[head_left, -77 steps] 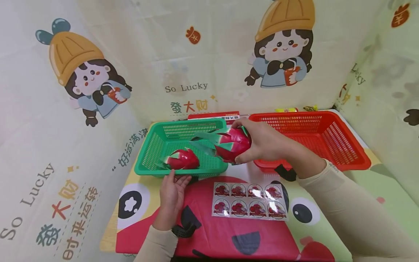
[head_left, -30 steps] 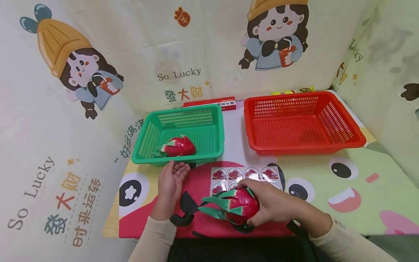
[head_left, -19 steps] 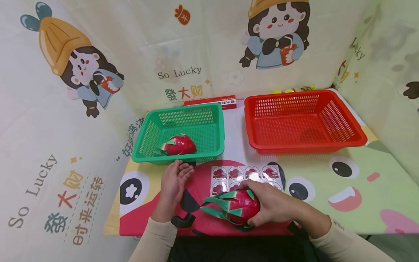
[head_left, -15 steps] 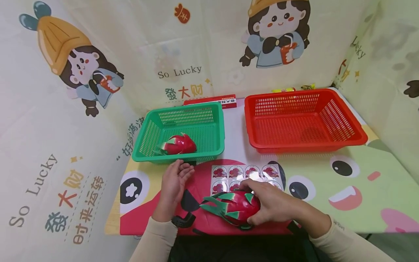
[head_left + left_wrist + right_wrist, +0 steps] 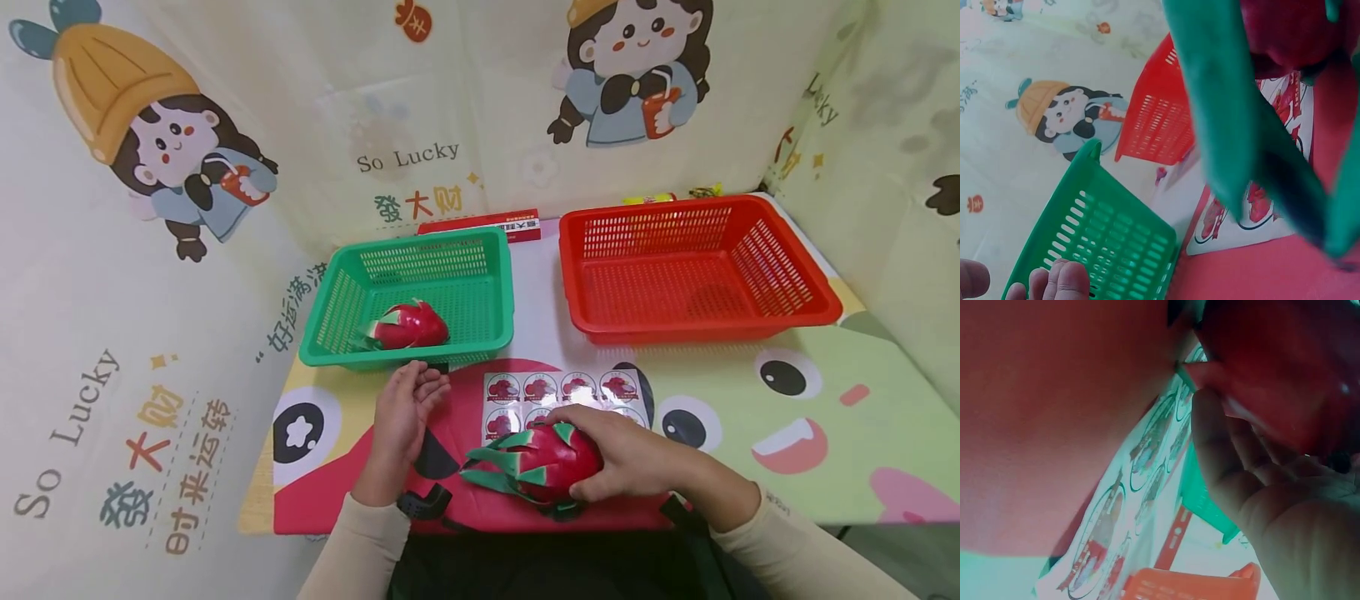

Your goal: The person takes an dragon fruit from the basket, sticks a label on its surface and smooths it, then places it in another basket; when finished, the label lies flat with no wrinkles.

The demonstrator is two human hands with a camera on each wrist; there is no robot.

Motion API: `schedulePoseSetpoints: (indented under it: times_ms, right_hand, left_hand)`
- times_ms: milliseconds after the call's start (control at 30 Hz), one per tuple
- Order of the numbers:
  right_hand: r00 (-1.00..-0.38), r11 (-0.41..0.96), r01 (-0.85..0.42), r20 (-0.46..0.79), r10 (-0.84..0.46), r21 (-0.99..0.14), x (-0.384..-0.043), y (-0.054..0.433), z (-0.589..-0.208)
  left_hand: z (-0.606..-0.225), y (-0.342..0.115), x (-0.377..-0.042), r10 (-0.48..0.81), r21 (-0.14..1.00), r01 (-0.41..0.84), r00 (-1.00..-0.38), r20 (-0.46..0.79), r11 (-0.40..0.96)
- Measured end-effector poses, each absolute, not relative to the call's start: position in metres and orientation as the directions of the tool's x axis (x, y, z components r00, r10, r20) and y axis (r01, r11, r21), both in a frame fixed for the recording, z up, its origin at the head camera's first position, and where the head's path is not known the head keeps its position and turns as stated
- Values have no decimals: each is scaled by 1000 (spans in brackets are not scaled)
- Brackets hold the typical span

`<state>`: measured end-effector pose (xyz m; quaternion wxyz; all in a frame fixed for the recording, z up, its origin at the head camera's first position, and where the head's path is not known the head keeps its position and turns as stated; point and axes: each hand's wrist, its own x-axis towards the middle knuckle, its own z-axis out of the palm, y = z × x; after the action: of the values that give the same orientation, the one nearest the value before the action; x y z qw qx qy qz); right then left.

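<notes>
My right hand [image 5: 630, 457] grips a red dragon fruit [image 5: 558, 460] with green leaf tips, low over the front of the table. Its leaves point left and it hides part of a sheet of round stickers [image 5: 577, 390]. In the right wrist view the fingers [image 5: 1213, 437] curl against the dark red skin of the fruit. My left hand [image 5: 405, 412], palm up with loosely bent fingers, holds nothing just in front of a green basket [image 5: 408, 360]. A second dragon fruit [image 5: 412, 325] lies inside that basket.
A red basket [image 5: 697, 332] stands at the back right. Behind the green basket lies a red and white box [image 5: 517, 223]. A yellow packet [image 5: 648, 200] is behind the red basket. Patterned sheets hang at the back and sides.
My right hand has brought the dragon fruit from between the baskets down to the table front, now over the sticker sheet's near edge. My left hand has left the green basket's rim.
</notes>
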<state>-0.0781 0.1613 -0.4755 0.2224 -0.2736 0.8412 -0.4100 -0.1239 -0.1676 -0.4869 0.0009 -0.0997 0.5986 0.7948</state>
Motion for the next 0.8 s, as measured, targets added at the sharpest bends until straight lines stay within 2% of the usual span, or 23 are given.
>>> schedulePoseSetpoints:
  times_ms: [333,800]
  right_hand:
    - [-751,486,-370,-54,-658,-792,-82,159,-480]
    - [-799,505,-293,-81,-595,-812,-85,156,-480]
  left_hand:
    - [-487,-170,-124,-124,955,-104,-982,-143,-279]
    - [-489,-167,-128,-107,970,-90,-987,-117,-228]
